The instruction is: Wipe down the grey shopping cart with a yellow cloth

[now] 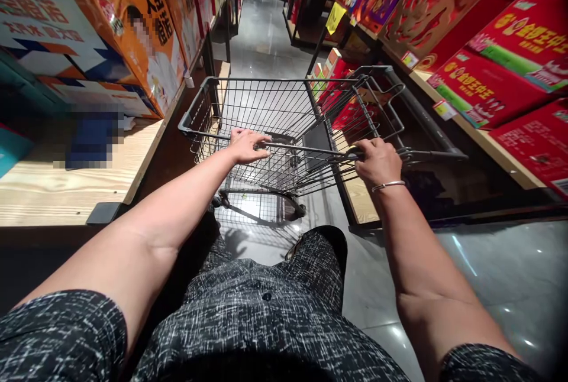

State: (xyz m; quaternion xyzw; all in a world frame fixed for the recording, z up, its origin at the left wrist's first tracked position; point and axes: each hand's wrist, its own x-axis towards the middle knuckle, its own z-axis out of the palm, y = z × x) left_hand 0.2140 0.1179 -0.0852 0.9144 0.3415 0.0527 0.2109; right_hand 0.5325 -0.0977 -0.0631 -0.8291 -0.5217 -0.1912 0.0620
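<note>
A dark wire shopping cart (202, 104) stands in a shop aisle in front of me, its basket holding nothing. My left hand (247, 144) lies on the near rim of the cart with its fingers curled over the handle bar (306, 148). My right hand (377, 160) is wrapped round the right end of that bar, a thin silver bracelet (389, 185) on its wrist. Both arms are stretched forward over my patterned black-and-white clothing.
A wooden shelf (57, 187) at the left carries orange and white gift boxes (146, 33). Shelves at the right hold red boxes (528, 45), and more red boxes (346, 111) sit low beside the cart. The shiny grey floor (261, 27) runs ahead between further racks.
</note>
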